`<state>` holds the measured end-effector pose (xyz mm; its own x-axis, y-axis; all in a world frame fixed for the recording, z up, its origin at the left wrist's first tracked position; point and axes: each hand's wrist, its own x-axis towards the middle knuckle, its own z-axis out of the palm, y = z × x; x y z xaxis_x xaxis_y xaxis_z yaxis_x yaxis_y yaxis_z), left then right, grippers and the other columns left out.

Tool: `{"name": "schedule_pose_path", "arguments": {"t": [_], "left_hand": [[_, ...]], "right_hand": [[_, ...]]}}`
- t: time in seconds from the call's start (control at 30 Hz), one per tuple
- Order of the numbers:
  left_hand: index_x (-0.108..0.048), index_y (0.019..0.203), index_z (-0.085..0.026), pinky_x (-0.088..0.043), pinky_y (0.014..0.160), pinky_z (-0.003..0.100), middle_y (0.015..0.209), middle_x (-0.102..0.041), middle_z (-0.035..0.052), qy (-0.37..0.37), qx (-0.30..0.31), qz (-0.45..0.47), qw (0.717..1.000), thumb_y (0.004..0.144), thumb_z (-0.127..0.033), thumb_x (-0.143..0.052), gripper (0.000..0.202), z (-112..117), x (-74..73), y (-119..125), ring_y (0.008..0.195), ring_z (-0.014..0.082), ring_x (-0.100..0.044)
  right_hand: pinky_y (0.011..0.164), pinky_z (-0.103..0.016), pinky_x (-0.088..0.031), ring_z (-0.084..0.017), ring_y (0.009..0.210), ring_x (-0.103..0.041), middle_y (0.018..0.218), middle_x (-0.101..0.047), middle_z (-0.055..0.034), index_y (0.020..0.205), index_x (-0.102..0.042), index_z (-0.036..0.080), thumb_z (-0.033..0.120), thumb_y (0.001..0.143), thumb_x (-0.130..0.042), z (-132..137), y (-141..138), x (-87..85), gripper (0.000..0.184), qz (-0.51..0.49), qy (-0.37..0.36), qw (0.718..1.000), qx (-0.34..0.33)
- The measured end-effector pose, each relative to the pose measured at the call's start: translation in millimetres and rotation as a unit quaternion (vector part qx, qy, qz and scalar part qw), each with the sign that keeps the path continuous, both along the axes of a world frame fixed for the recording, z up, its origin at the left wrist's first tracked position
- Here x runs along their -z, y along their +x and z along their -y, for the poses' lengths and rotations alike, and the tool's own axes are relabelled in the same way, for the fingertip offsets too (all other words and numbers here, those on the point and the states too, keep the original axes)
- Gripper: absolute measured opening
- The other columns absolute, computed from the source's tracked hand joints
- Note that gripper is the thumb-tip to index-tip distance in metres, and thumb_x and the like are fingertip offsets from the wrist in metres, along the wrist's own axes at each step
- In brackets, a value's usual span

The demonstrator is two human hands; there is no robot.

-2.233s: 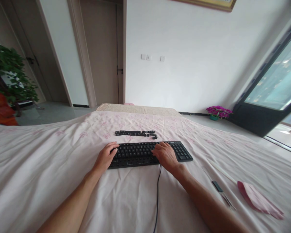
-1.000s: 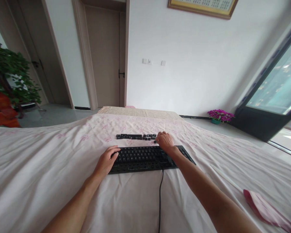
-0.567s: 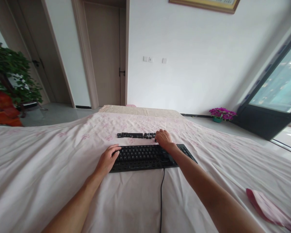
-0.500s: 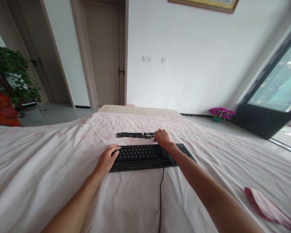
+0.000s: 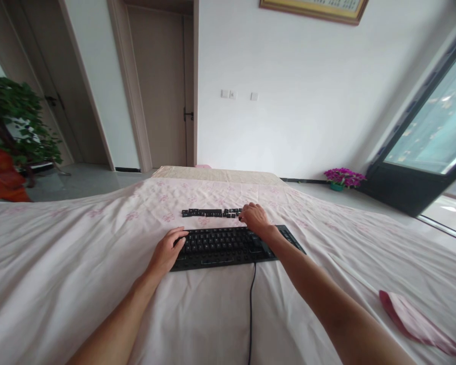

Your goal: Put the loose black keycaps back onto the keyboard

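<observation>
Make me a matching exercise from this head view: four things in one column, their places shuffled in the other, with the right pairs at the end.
Things
1. Left hand
2. Right hand
3. Pink cloth
4. Black cable

Places
A. Leading from the near edge of the keyboard toward the person
B. At the right end of the loose keycaps
C. At the left end of the keyboard
D. To the right of the right forearm

Right pairs: 1-C, 2-B, 3-D, 4-A
</observation>
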<state>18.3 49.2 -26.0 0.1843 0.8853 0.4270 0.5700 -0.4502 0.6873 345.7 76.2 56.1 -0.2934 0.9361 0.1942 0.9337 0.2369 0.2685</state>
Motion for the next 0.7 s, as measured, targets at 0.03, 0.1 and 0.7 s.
{"name": "schedule_pose_path", "arguments": {"t": [0.03,0.1,0.7], "left_hand": [[-0.066,0.104,-0.022,-0.037,0.106,0.037,0.124,-0.058,0.0044,0.0,0.0,0.0,1.0,0.085,-0.03,-0.044,0.03,0.0,0.0,0.0,0.116,0.0193,-0.052],[-0.066,0.104,-0.022,-0.037,0.106,0.037,0.123,-0.059,0.0043,-0.001,-0.001,-0.001,1.0,0.085,-0.031,-0.044,0.03,-0.1,0.3,0.0,0.116,0.0196,-0.052],[-0.066,0.103,-0.022,-0.037,0.105,0.038,0.122,-0.059,0.0043,0.002,-0.003,0.0,1.0,0.084,-0.033,-0.045,0.031,2.0,-1.2,-0.1,0.115,0.0201,-0.053]], "right_hand": [[0.084,-0.03,-0.033,-0.021,0.101,-0.05,0.105,-0.065,-0.0052,0.095,-0.072,0.026,0.031,0.087,-0.056,8.0,1.7,-1.0,0.018,-0.027,0.009,1.0,0.0],[0.083,-0.028,-0.033,-0.019,0.097,-0.051,0.103,-0.066,-0.0014,0.098,-0.071,0.031,0.035,0.087,-0.056,27.3,5.1,-2.1,0.019,-0.095,0.024,0.995,-0.013],[0.075,-0.03,-0.029,-0.018,0.085,-0.05,0.083,-0.064,-0.0023,0.09,-0.072,0.029,0.034,0.087,-0.057,96.3,4.5,6.9,0.017,-0.102,-0.01,0.993,-0.06]]}}
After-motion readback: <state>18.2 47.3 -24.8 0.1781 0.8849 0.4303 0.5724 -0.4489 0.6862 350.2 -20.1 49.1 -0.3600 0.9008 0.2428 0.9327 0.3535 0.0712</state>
